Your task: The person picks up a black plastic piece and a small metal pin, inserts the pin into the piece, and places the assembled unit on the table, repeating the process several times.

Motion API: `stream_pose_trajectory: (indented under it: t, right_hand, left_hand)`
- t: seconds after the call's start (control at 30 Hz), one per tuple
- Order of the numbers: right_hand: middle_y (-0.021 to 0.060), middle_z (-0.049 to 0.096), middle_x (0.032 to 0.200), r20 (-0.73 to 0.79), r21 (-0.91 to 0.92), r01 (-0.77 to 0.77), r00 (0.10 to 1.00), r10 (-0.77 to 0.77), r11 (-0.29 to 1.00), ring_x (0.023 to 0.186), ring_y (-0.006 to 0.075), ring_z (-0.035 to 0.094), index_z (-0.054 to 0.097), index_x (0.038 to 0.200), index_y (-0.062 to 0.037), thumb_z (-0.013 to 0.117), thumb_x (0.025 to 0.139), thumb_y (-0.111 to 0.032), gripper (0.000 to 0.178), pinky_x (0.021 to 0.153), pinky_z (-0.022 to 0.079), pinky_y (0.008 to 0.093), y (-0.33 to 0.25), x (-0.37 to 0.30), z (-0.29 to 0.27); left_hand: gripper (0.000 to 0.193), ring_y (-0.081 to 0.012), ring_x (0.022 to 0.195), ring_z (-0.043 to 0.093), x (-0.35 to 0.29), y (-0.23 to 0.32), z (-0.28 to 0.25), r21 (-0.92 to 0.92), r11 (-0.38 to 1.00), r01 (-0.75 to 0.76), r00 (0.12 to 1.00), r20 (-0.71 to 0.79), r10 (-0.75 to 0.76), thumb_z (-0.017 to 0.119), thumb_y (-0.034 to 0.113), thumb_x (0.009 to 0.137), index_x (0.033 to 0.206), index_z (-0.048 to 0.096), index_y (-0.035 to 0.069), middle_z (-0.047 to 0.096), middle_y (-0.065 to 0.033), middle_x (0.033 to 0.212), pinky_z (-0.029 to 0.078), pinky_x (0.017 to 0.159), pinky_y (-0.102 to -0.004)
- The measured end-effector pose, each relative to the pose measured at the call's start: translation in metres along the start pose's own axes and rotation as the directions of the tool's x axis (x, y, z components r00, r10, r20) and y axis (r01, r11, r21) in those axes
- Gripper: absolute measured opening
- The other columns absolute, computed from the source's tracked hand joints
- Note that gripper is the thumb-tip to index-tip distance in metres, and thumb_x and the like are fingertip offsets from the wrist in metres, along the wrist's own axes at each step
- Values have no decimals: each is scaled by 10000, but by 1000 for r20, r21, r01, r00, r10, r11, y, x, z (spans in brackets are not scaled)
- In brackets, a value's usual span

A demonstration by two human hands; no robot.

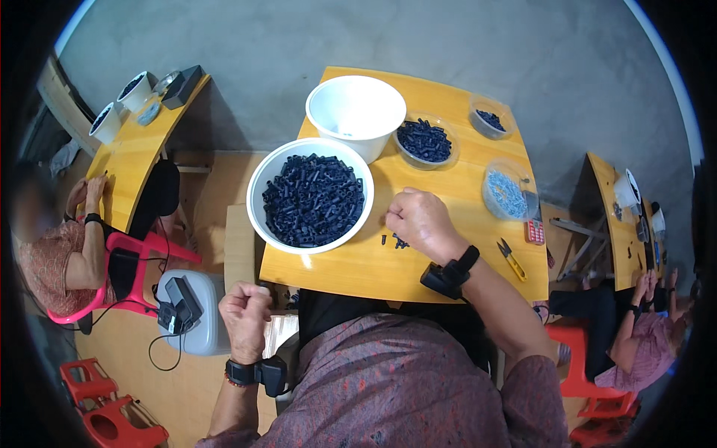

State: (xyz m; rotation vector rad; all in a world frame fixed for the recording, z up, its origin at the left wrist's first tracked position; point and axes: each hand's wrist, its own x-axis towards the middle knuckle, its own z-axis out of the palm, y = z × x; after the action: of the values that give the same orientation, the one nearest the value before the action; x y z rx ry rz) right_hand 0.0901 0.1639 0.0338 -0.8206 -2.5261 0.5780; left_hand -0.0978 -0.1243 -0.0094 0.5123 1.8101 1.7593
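My right hand (426,222) is closed over the middle of the yellow table (336,272), beside a few small black pieces (400,243). Whatever its fingers may hold is hidden. Off the table's front left corner, my left hand (245,317) is curled with thumb and fingers pressed together; any small thing in it is too hidden to name. A large white bowl (258,216) heaped with short black tubular parts (314,201) stands between my hands, toward the left. Behind it is a second white bucket (355,112), its pale inside showing.
Clear tubs hold black parts (424,142), more black parts (491,119) and light blue pieces (506,196). Yellow-handled snips (512,261) and a red calculator (535,230) lie at the right. People sit at tables on both sides. A cardboard box (239,246) stands left of the table.
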Motion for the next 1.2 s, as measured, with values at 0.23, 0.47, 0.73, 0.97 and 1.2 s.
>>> stream_pose_trajectory:
  t: [0.23,0.47,0.73,0.97,1.2]
  right_hand:
    - [78,654,741,69,546,-243,967,246,802,642,145,633,626,898,23,670,897,-102,132,598,506,287,-10,-33,-26]
    - [117,683,927,187,797,-311,942,277,518,730,150,672,614,1087,44,574,964,-53,162,655,540,261,-14,-80,-41]
    - [144,687,1027,176,934,-231,961,213,271,924,229,700,630,1081,15,588,974,-49,132,780,585,321,-19,-106,-36]
    - [128,634,1170,63,838,-113,992,110,535,1085,179,617,647,1068,-9,605,952,0,124,885,537,299,-25,-119,-24]
    - [95,681,1038,-31,770,3,999,32,638,939,162,645,710,1023,-23,644,924,-16,118,824,511,281,-20,-129,-31]
  left_hand:
    - [101,-86,516,521,18,-53,-13,-101,941,322,943,-52,-328,676,111,890,922,609,41,615,-41,765,446,476,-237]
    - [154,-64,687,511,21,-68,-12,-57,994,96,978,-180,-105,668,90,916,1025,566,53,573,4,864,413,588,-208]
    - [78,-81,761,605,-29,7,46,-66,994,-83,948,301,99,690,20,905,970,650,9,666,-30,858,496,712,-223]
    - [205,-151,843,687,-24,41,139,-205,966,160,774,633,6,684,6,912,1108,640,-33,707,-106,970,577,794,-276]
    - [112,-138,761,675,-19,14,153,-280,906,316,676,737,-8,692,-18,898,969,610,7,688,-77,901,576,721,-265]
